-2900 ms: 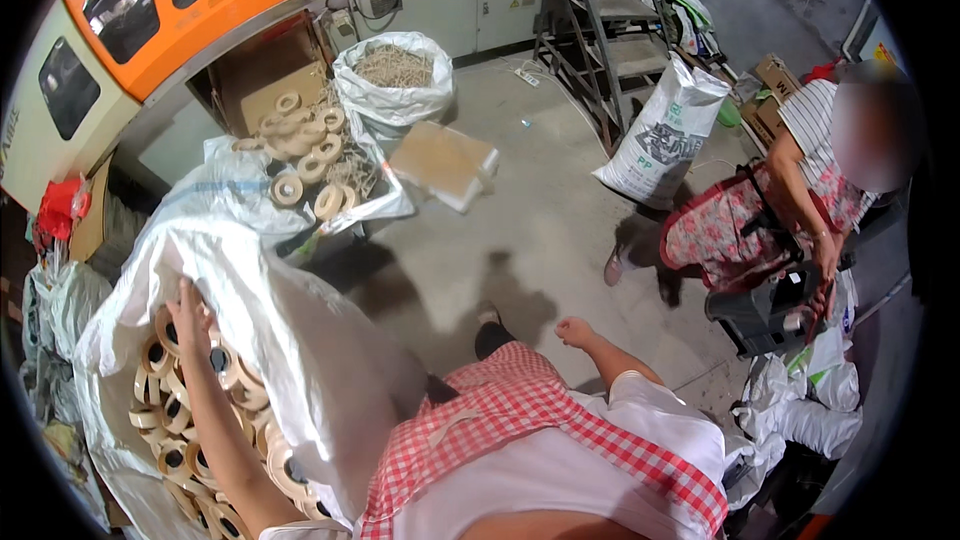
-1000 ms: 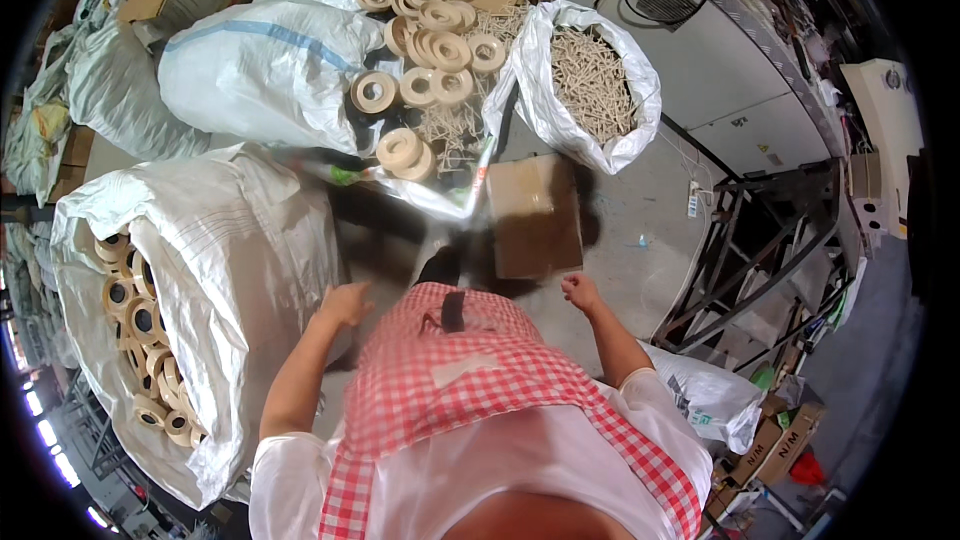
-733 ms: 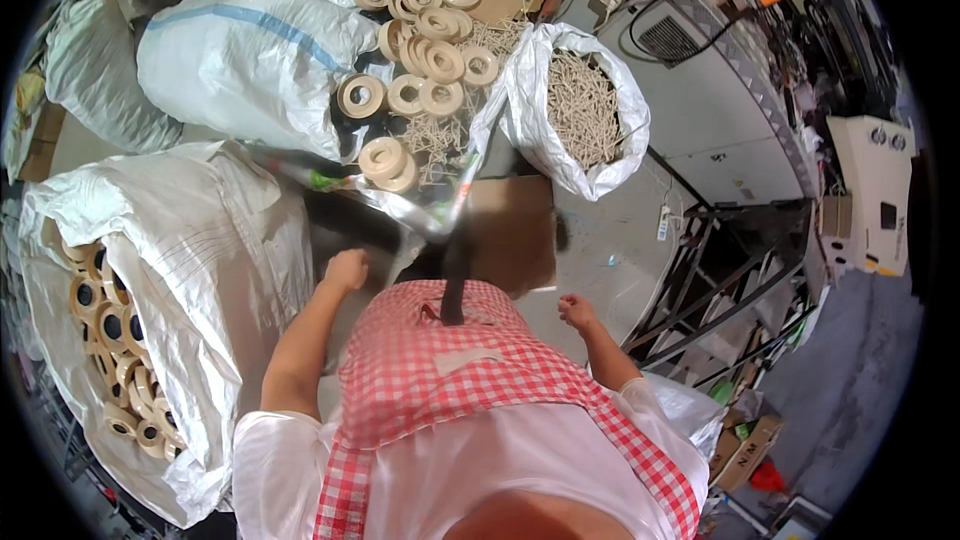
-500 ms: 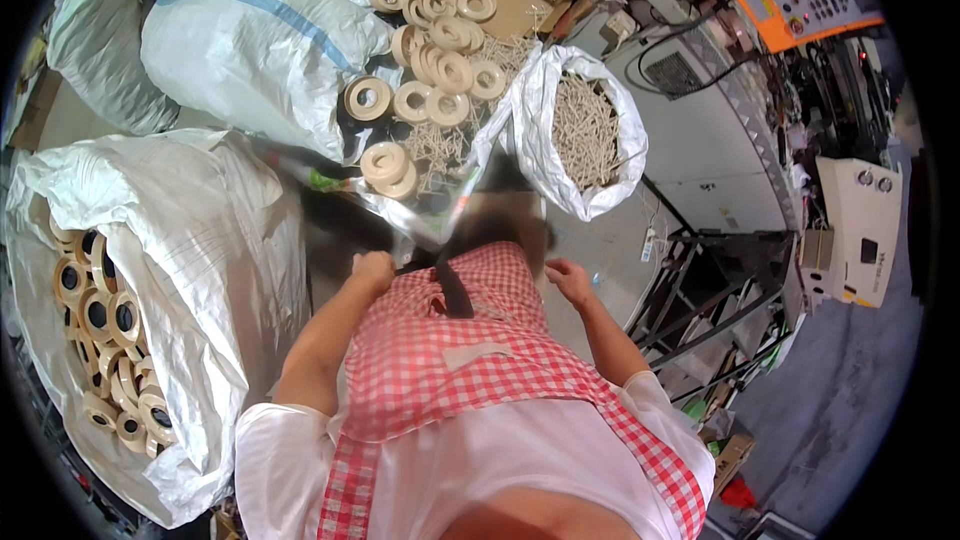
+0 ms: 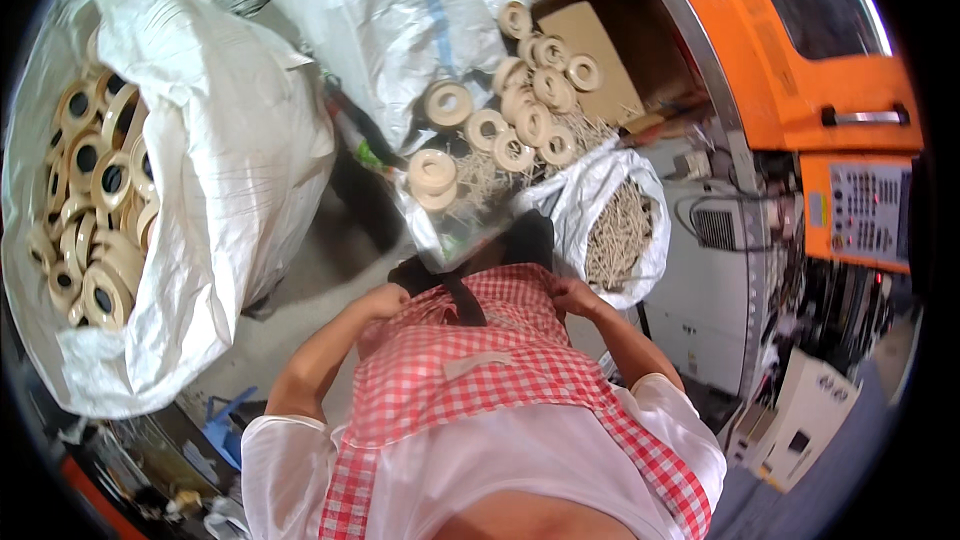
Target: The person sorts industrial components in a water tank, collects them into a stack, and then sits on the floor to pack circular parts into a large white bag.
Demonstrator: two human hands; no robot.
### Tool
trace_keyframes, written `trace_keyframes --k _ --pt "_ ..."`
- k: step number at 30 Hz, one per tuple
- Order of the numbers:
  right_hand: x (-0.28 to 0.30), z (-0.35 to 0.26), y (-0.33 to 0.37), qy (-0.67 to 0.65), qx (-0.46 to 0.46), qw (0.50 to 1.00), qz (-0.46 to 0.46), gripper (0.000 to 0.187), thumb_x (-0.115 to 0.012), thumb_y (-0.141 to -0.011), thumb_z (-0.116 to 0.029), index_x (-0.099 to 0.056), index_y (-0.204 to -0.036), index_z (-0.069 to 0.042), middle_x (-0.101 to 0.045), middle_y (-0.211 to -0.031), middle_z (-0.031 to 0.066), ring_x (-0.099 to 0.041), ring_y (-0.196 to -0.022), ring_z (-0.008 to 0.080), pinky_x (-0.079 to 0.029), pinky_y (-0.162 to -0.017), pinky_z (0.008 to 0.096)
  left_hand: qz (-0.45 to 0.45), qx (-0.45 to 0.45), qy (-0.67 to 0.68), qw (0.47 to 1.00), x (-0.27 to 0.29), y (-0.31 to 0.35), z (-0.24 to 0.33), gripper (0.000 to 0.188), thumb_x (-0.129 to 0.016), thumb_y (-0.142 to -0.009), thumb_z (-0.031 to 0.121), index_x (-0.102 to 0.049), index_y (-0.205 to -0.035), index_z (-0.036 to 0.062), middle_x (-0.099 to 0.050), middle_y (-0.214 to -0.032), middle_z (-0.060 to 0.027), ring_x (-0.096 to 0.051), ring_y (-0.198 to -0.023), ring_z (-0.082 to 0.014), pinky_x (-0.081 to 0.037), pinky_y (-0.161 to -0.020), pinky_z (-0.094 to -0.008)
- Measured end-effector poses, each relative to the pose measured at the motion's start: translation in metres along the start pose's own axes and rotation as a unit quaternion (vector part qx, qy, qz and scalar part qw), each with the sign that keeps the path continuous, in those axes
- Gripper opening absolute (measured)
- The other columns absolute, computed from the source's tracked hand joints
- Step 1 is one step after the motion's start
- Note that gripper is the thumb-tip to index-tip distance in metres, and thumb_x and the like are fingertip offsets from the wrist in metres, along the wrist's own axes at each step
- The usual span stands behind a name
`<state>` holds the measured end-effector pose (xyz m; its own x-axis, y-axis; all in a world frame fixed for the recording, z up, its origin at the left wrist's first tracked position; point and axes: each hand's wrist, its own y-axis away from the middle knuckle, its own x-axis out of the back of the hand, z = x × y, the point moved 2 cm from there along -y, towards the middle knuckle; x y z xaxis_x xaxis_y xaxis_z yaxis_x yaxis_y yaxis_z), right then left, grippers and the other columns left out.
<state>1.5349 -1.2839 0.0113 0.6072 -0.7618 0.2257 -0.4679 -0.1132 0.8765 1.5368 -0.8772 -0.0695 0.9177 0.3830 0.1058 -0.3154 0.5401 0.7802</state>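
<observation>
A red-and-white checked apron (image 5: 470,340) covers my front and lap. My left hand (image 5: 385,300) is closed at its left edge, with the fingertips partly hidden. At the opposite edge my right hand (image 5: 574,296) is also closed on the cloth. A black strap (image 5: 466,302) lies over the apron between them. Just beyond my knees, a clear plastic bag (image 5: 440,240) borders a pile of beige rings (image 5: 432,172) and thin beige sticks. Nearest to my right hand stands a white sack (image 5: 655,270) of short beige pieces (image 5: 618,240).
On the left a large white sack (image 5: 235,140) holds many beige rings (image 5: 110,175). Another white sack (image 5: 350,20) with a blue stripe stands behind. To the right are an orange machine (image 5: 770,90) with a keypad panel (image 5: 865,208), a grey cabinet (image 5: 705,300) and a beige machine part (image 5: 805,420).
The view has turned to the right and my body has come nearer the sack of short pieces. My right hand, apart from the apron before, has come in to its edge and closed.
</observation>
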Motion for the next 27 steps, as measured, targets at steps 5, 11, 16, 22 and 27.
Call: trace_keyframes --k 5,11,16,22,27 --pt "0.047 -0.024 -0.047 0.135 -0.012 0.967 -0.215 0.020 -0.055 -0.076 -0.017 -0.062 -0.087 -0.003 -0.058 -0.070 0.0032 -0.052 -0.062 0.0110 -0.043 -0.058 0.0260 0.112 -0.057 0.089 0.988 0.004 -0.016 0.018 0.024 -0.053 -0.073 0.017 -0.063 -0.090 0.0041 -0.061 -0.089 -0.0182 -0.059 -0.082 -0.0280 -0.044 -0.070 -0.0378" --pt "0.096 -0.021 -0.059 0.052 0.070 0.922 -0.376 0.029 -0.049 -0.085 -0.026 -0.061 -0.097 -0.003 -0.061 -0.083 0.0018 -0.053 -0.079 0.0106 -0.042 -0.072 0.0283 0.150 -0.049 0.061 0.986 0.003 -0.060 0.063 0.025 -0.057 -0.070 0.022 -0.062 -0.082 0.0012 -0.059 -0.082 -0.0208 -0.057 -0.077 -0.0346 -0.044 -0.068 -0.0396" --pt "0.176 0.002 -0.123 0.152 0.002 0.977 -0.152 0.034 -0.059 -0.077 -0.029 -0.061 -0.096 -0.002 -0.063 -0.087 0.0100 -0.058 -0.085 0.0173 -0.045 -0.074 0.0322 0.039 -0.032 0.401 0.915 -0.038 -0.034 0.126 0.022 -0.056 -0.074 0.004 -0.059 -0.095 -0.0011 -0.060 -0.083 -0.0013 -0.051 -0.076 -0.0115 -0.043 -0.071 -0.0261" --pt "0.189 0.052 -0.167 0.337 0.091 0.925 -0.150 0.037 -0.065 -0.071 -0.032 -0.060 -0.092 -0.002 -0.062 -0.085 0.0154 -0.061 -0.074 0.0257 -0.047 -0.065 0.0342 0.044 0.034 0.525 0.849 -0.045 0.020 0.194 0.026 -0.059 -0.080 0.012 -0.057 -0.103 0.0007 -0.059 -0.092 -0.0024 -0.051 -0.082 -0.0100 -0.043 -0.076 -0.0250" --pt "0.198 0.011 -0.127 0.236 0.040 0.897 -0.372 0.026 -0.057 -0.079 -0.021 -0.059 -0.099 -0.003 -0.063 -0.085 0.0088 -0.059 -0.073 0.0186 -0.047 -0.067 0.0333 -0.049 0.082 0.534 0.840 -0.005 0.023 0.182 0.032 -0.057 -0.081 0.024 -0.059 -0.101 -0.0016 -0.062 -0.087 -0.0065 -0.054 -0.082 -0.0123 -0.044 -0.075 -0.0270"
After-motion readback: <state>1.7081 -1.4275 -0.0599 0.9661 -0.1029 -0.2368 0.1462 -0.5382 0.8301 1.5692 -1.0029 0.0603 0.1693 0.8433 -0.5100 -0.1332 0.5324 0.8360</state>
